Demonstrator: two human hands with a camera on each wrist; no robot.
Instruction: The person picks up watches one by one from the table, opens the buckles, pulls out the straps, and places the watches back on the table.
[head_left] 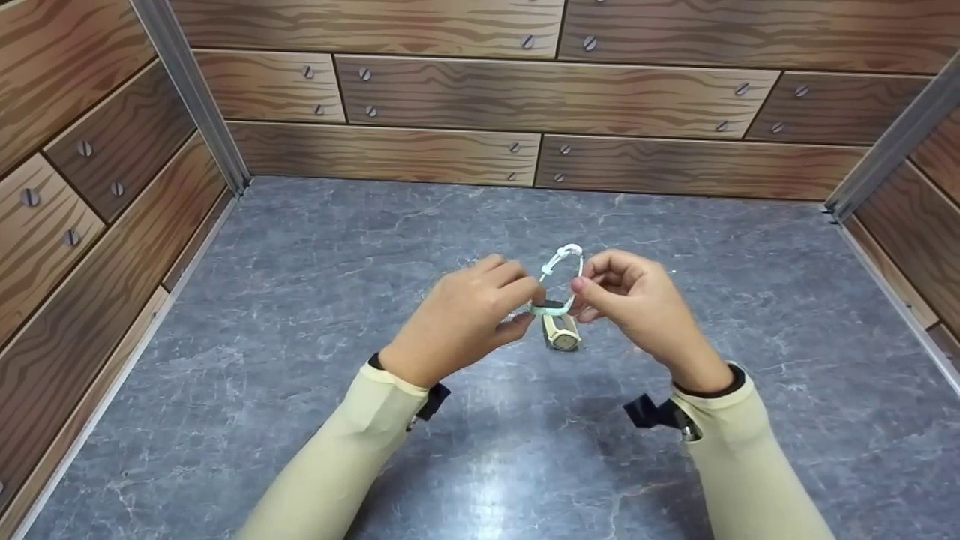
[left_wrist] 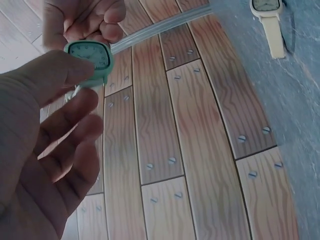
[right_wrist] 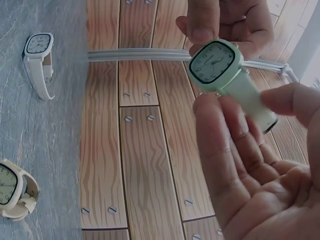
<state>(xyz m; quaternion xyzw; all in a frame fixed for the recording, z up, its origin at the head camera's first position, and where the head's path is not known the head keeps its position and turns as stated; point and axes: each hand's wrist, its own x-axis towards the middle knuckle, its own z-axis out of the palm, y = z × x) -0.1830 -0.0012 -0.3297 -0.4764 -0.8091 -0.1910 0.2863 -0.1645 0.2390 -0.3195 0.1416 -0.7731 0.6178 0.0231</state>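
The left hand (head_left: 457, 319) is raised over the middle of the grey marbled bench (head_left: 300, 300), its thumb and forefinger pinching the left side of a mint-green watch (head_left: 551, 306). The other fingers hang loosely curled in the left wrist view, where the green square face (left_wrist: 90, 55) shows between the two hands. The watch is held clear of the bench surface, its pale strap (head_left: 566, 259) looping up and away from the person between both hands. Directly under it, on the bench near the centre, lies a cream watch (head_left: 561, 332), seen in the head view just below the fingertips.

The right hand (head_left: 637, 300) grips the right side of the green watch; its thumb and fingers are curled round the strap beside the face (right_wrist: 215, 61).

In the right wrist view a white watch (right_wrist: 39, 60) lies on the bench close to the wood-patterned wall (head_left: 525, 97), and the cream watch (right_wrist: 12, 190) lies apart from it on the same surface.
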